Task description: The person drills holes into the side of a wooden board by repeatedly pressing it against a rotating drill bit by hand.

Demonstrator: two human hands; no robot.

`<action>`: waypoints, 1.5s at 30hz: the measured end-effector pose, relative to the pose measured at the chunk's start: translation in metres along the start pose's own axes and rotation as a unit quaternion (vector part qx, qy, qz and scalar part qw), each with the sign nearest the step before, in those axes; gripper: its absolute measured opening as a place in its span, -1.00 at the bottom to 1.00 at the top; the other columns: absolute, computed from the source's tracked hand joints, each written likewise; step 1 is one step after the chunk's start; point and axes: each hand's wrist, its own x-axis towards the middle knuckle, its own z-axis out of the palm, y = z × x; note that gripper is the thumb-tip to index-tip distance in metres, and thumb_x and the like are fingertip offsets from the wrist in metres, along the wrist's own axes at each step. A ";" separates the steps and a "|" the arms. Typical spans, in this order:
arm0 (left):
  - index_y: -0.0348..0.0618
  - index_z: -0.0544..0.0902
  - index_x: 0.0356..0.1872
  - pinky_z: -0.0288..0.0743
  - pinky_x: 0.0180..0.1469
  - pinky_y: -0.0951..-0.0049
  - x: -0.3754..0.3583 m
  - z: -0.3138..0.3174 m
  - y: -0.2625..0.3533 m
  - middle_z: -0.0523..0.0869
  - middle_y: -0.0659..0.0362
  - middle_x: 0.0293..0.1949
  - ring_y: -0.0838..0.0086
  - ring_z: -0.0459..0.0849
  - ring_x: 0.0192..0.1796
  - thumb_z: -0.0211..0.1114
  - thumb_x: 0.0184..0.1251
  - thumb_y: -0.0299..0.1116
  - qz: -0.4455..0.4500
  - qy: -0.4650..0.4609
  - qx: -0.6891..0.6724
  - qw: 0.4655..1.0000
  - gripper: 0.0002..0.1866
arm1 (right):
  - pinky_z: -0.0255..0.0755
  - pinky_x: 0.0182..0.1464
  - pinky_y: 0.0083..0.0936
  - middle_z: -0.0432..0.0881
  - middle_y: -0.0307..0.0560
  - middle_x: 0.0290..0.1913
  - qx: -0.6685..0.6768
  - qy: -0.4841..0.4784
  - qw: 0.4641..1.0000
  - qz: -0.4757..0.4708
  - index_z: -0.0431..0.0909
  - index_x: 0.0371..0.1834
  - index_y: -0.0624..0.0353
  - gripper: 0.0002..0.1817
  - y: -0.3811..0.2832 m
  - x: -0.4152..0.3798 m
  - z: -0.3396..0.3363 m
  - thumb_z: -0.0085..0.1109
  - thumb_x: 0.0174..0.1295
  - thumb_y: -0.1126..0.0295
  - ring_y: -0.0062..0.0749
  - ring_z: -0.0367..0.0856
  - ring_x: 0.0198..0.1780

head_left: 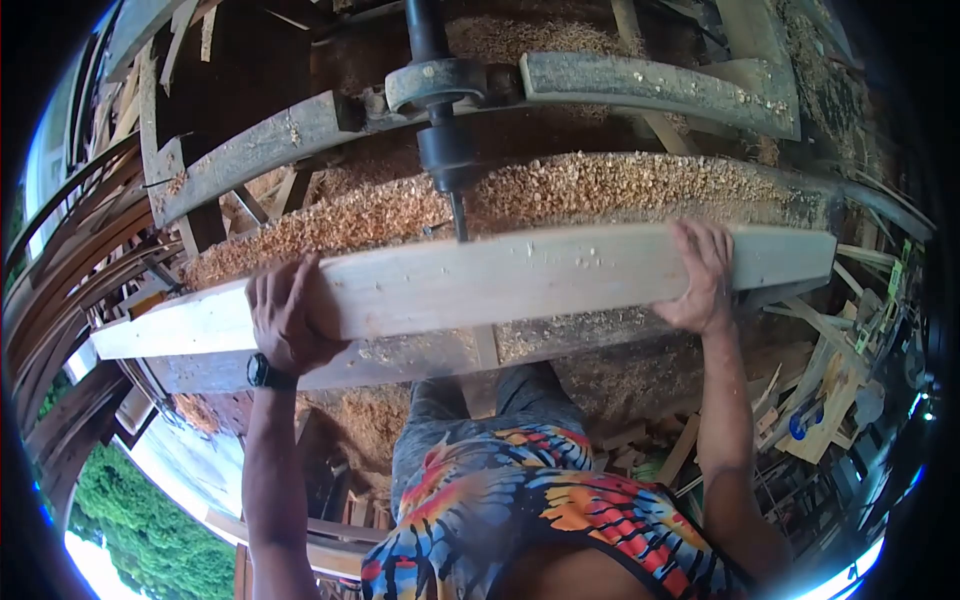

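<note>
A long pale wooden beam [500, 275] lies across the view on a workbench [420, 355]. My left hand [292, 315], below which a dark watch sits on the wrist, grips the beam left of the middle, fingers over its far edge. Right of the middle, my right hand [700, 275] holds the beam too, fingers over the far edge and thumb on the near side. Between my hands, a drill bit [459, 215] under a dark chuck [447, 150] points down at the beam's far edge. Whether the bit touches the wood cannot be made out.
Wood shavings [620, 190] are heaped behind the beam. Beyond them, curved grey timbers [660, 85] run left and right of the machine. Stacked boards [70, 240] stand at the left. Scrap wood [825, 380] and a blue round object [803, 420] lie at the right.
</note>
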 end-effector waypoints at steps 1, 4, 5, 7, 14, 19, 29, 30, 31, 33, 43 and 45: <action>-0.03 0.53 0.49 0.33 0.35 -0.15 -0.007 0.001 -0.002 0.64 0.01 0.21 0.03 0.61 0.26 0.74 -0.44 -0.03 -0.003 -0.011 -0.003 1.000 0.18 | 0.21 0.49 0.15 0.56 0.08 0.28 -0.002 -0.009 1.000 0.005 0.47 0.51 0.10 0.14 -0.004 -0.012 0.001 0.64 -0.37 0.16 0.13 0.48 0.35; 0.00 0.54 0.47 0.30 0.38 -0.13 -0.016 -0.001 -0.002 0.64 0.02 0.21 0.06 0.60 0.26 0.72 -0.43 -0.04 -0.010 -0.035 -0.006 0.999 0.15 | 0.20 0.49 0.17 0.55 0.08 0.29 0.004 -0.020 1.000 0.023 0.48 0.50 0.10 0.12 -0.018 -0.029 0.006 0.63 -0.36 0.13 0.13 0.48 0.36; 0.00 0.54 0.47 0.29 0.39 -0.13 -0.017 -0.001 -0.002 0.64 0.02 0.21 0.06 0.60 0.26 0.72 -0.43 -0.05 -0.011 -0.035 -0.007 0.999 0.15 | 0.20 0.49 0.17 0.55 0.08 0.29 0.008 -0.020 0.999 0.029 0.48 0.50 0.10 0.12 -0.020 -0.029 0.007 0.63 -0.36 0.12 0.13 0.48 0.36; 0.00 0.55 0.46 0.29 0.39 -0.12 -0.014 -0.003 -0.006 0.64 0.03 0.21 0.07 0.60 0.26 0.73 -0.46 -0.07 -0.013 -0.038 -0.005 0.999 0.16 | 0.19 0.49 0.17 0.55 0.07 0.30 0.003 -0.025 0.999 0.024 0.49 0.49 0.09 0.12 -0.015 -0.025 0.006 0.63 -0.37 0.12 0.12 0.48 0.36; -0.01 0.53 0.48 0.29 0.37 -0.11 0.008 -0.002 -0.018 0.65 0.04 0.22 0.07 0.60 0.26 0.77 -0.50 -0.08 -0.013 -0.009 -0.004 1.000 0.20 | 0.19 0.50 0.15 0.56 0.08 0.31 0.006 -0.037 0.998 -0.048 0.46 0.52 0.08 0.15 0.003 0.029 -0.001 0.63 -0.37 0.11 0.12 0.51 0.34; 0.00 0.51 0.50 0.30 0.36 -0.13 0.002 -0.004 -0.013 0.64 0.04 0.22 0.07 0.60 0.26 0.77 -0.49 -0.06 -0.013 -0.014 -0.013 1.000 0.22 | 0.21 0.50 0.16 0.55 0.14 0.34 0.005 -0.039 0.999 0.000 0.46 0.50 0.18 0.12 -0.010 0.010 0.001 0.58 -0.37 0.18 0.18 0.47 0.39; 0.07 0.61 0.41 0.31 0.41 -0.15 -0.043 0.002 -0.001 0.65 0.03 0.21 0.05 0.62 0.26 0.65 -0.45 -0.13 -0.014 -0.045 -0.020 0.999 0.07 | 0.20 0.49 0.16 0.55 0.08 0.34 0.020 -0.073 0.996 0.042 0.48 0.45 0.20 0.12 -0.044 -0.071 0.014 0.55 -0.46 0.23 0.14 0.49 0.37; 0.07 0.61 0.41 0.30 0.41 -0.15 -0.042 0.002 -0.002 0.65 0.03 0.21 0.05 0.62 0.26 0.65 -0.46 -0.13 -0.017 -0.046 -0.019 0.999 0.07 | 0.20 0.49 0.16 0.55 0.08 0.34 0.017 -0.073 0.996 0.039 0.47 0.45 0.19 0.13 -0.041 -0.067 0.014 0.55 -0.47 0.23 0.13 0.49 0.37; 0.07 0.61 0.41 0.30 0.41 -0.15 -0.042 0.002 -0.003 0.65 0.03 0.21 0.06 0.61 0.27 0.65 -0.46 -0.13 -0.020 -0.049 -0.018 0.998 0.07 | 0.20 0.49 0.16 0.55 0.08 0.34 0.015 -0.074 0.996 0.037 0.47 0.46 0.19 0.13 -0.041 -0.065 0.014 0.56 -0.47 0.23 0.12 0.49 0.37; 0.07 0.61 0.42 0.29 0.41 -0.15 -0.038 0.001 -0.004 0.65 0.03 0.21 0.07 0.61 0.27 0.65 -0.46 -0.14 -0.023 -0.050 -0.018 0.998 0.08 | 0.20 0.49 0.16 0.55 0.08 0.35 0.011 -0.073 0.997 0.032 0.45 0.48 0.19 0.15 -0.038 -0.056 0.012 0.57 -0.46 0.22 0.12 0.48 0.37; 0.03 0.52 0.50 0.30 0.37 -0.16 0.006 -0.009 -0.022 0.64 0.02 0.20 0.05 0.61 0.24 0.76 -0.53 -0.07 -0.029 -0.033 -0.010 0.999 0.23 | 0.18 0.51 0.11 0.56 0.05 0.34 0.011 -0.055 0.998 -0.027 0.45 0.53 0.08 0.11 -0.009 0.030 -0.002 0.53 -0.36 0.26 0.07 0.50 0.37; 0.02 0.52 0.50 0.31 0.37 -0.17 0.004 -0.006 -0.023 0.64 0.01 0.19 0.04 0.61 0.24 0.77 -0.52 -0.07 -0.020 -0.015 -0.004 1.000 0.23 | 0.19 0.51 0.12 0.55 0.06 0.34 0.012 -0.061 0.998 -0.033 0.44 0.54 0.08 0.11 -0.008 0.031 -0.001 0.50 -0.36 0.28 0.06 0.50 0.37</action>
